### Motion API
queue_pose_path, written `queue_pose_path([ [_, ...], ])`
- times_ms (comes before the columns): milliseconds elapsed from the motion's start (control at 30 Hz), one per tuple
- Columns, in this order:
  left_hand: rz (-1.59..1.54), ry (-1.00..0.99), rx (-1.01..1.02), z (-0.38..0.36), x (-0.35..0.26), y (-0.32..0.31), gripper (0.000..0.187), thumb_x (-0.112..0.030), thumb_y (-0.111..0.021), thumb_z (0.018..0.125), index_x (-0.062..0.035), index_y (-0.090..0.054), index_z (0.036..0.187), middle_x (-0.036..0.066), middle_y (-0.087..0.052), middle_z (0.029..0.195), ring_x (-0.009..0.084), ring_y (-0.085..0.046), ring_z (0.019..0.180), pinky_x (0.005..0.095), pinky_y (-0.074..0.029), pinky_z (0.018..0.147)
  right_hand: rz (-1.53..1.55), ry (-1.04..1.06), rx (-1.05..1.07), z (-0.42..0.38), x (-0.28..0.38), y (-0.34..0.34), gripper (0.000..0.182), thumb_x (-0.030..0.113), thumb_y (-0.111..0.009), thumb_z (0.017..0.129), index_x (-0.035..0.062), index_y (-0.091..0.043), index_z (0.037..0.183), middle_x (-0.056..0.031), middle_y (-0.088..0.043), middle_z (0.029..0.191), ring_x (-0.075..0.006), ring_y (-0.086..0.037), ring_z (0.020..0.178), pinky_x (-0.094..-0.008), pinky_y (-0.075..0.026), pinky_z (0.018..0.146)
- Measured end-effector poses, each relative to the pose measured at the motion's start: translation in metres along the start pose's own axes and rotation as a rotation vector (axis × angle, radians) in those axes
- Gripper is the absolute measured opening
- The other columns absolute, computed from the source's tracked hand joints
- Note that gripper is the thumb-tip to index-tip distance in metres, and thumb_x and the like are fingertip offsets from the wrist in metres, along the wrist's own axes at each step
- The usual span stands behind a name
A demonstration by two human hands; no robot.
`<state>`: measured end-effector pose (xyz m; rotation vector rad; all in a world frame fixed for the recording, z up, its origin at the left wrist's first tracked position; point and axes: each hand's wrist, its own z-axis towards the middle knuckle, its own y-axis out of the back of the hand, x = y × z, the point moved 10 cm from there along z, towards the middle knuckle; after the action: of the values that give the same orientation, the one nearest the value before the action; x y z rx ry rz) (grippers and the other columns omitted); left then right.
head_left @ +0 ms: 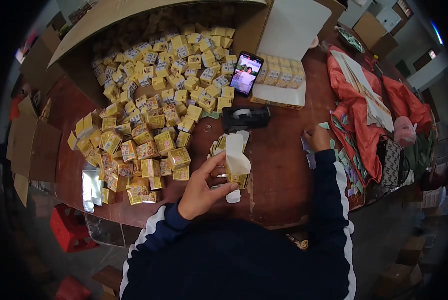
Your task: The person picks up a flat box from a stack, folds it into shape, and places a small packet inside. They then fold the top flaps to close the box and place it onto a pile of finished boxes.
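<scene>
My left hand holds a small yellow box with its white flaps standing open, near the table's front edge. Other flat yellow and white box pieces lie just behind it. To the right, my right hand is at small purple and green slips on the table, its fingers bent together; whether a slip is between them is too small to tell. A black tape dispenser stands beyond the held box. Left of my left hand is a pile of wrapped yellow boxes.
A large cardboard box on its side spills many small yellow boxes. A phone leans on an open carton of boxes. Red plastic bags, more slips and a patterned bag lie right. A red stool stands below left.
</scene>
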<state>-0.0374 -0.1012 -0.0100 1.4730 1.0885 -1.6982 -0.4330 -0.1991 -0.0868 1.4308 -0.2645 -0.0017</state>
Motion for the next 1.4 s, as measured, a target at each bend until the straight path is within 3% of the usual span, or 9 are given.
queue_pose_path([
  [100,0.022,0.008,0.030,0.000,-0.001,-0.004,0.075,0.000,-0.075,0.084,-0.0026,-0.037,0.149,0.010,-0.053,0.134,0.0211,-0.060,0.118,0.0336,-0.052,0.097,-0.063,0.020,-0.042,0.003,-0.009,-0.001,0.018,0.020,-0.076,0.078,0.0053,-0.072,0.087,-0.0182,-0.069,0.080,-0.0366,-0.069,0.077,-0.0451,-0.054,0.069],
  [200,0.014,0.005,-0.021,0.000,-0.002,-0.001,0.075,-0.002,-0.075,0.086,-0.0037,-0.037,0.150,0.011,-0.050,0.137,0.0214,-0.060,0.117,0.0336,-0.053,0.097,0.203,0.112,-0.212,-0.013,0.044,0.065,0.015,0.012,-0.074,0.083,0.0024,-0.068,0.093,-0.0138,-0.071,0.080,-0.0281,-0.070,0.070,-0.0372,-0.053,0.063],
  [267,0.104,-0.036,0.006,0.004,-0.010,-0.002,0.075,0.000,-0.074,0.085,-0.0051,-0.038,0.150,0.011,-0.048,0.139,0.0216,-0.060,0.117,0.0327,-0.054,0.095,1.192,-0.022,-0.108,-0.033,0.085,0.098,0.006,0.001,-0.067,0.091,0.0022,-0.063,0.095,-0.0059,-0.071,0.085,-0.0150,-0.069,0.077,-0.0263,-0.052,0.066],
  [367,0.049,0.049,-0.007,0.006,-0.003,-0.007,0.075,0.003,-0.074,0.083,-0.0060,-0.040,0.149,0.010,-0.050,0.138,0.0213,-0.059,0.117,0.0311,-0.054,0.094,1.461,0.154,-0.121,-0.071,0.157,0.136,0.007,-0.001,-0.066,0.093,0.0000,-0.062,0.098,-0.0004,-0.067,0.088,-0.0041,-0.062,0.081,-0.0195,-0.047,0.068],
  [633,0.169,-0.141,-0.064,0.008,-0.031,-0.014,0.075,0.007,-0.076,0.078,-0.0083,-0.046,0.146,0.009,-0.052,0.136,0.0199,-0.057,0.119,0.0310,-0.055,0.095,1.409,0.195,0.007,-0.103,0.229,0.136,0.006,0.001,-0.070,0.091,0.0005,-0.065,0.095,-0.0012,-0.066,0.090,-0.0034,-0.056,0.073,-0.0182,-0.045,0.068],
  [833,0.251,-0.261,-0.135,0.003,-0.043,-0.010,0.076,0.008,-0.076,0.077,-0.0088,-0.047,0.145,0.010,-0.053,0.135,0.0219,-0.059,0.118,0.0336,-0.056,0.096,0.815,0.522,0.009,-0.112,0.255,0.145,0.012,0.009,-0.076,0.084,0.0019,-0.071,0.092,-0.0109,-0.062,0.108,-0.0202,-0.062,0.090,-0.0282,-0.050,0.074],
  [900,0.295,-0.276,-0.129,0.002,-0.046,-0.012,0.076,0.007,-0.076,0.078,-0.0094,-0.046,0.145,0.011,-0.053,0.137,0.0230,-0.059,0.119,0.0334,-0.057,0.094,0.438,0.714,-0.145,-0.124,0.273,0.166,0.025,0.016,-0.075,0.085,0.0048,-0.072,0.108,-0.0166,-0.060,0.117,-0.0310,-0.060,0.106,-0.0358,-0.051,0.086],
  [1100,-0.193,-0.246,-0.004,0.000,-0.034,-0.016,0.066,0.008,-0.070,0.086,-0.0064,-0.045,0.145,0.011,-0.049,0.141,0.0237,-0.058,0.121,0.0338,-0.053,0.097,1.101,0.706,0.207,-0.112,0.250,0.162,0.067,0.039,-0.072,0.088,0.0019,-0.053,0.140,-0.0215,-0.051,0.142,-0.0377,-0.050,0.131,-0.0411,-0.044,0.104],
  [1400,-0.181,-0.185,0.122,-0.001,-0.034,-0.030,0.051,0.004,-0.068,0.089,-0.0043,-0.055,0.137,0.010,-0.045,0.136,0.0211,-0.056,0.121,0.0327,-0.054,0.097,0.906,0.815,-0.044,-0.136,0.258,0.136,0.063,0.042,-0.071,0.087,0.0005,-0.059,0.133,-0.0215,-0.060,0.131,-0.0363,-0.063,0.115,-0.0395,-0.053,0.092],
])
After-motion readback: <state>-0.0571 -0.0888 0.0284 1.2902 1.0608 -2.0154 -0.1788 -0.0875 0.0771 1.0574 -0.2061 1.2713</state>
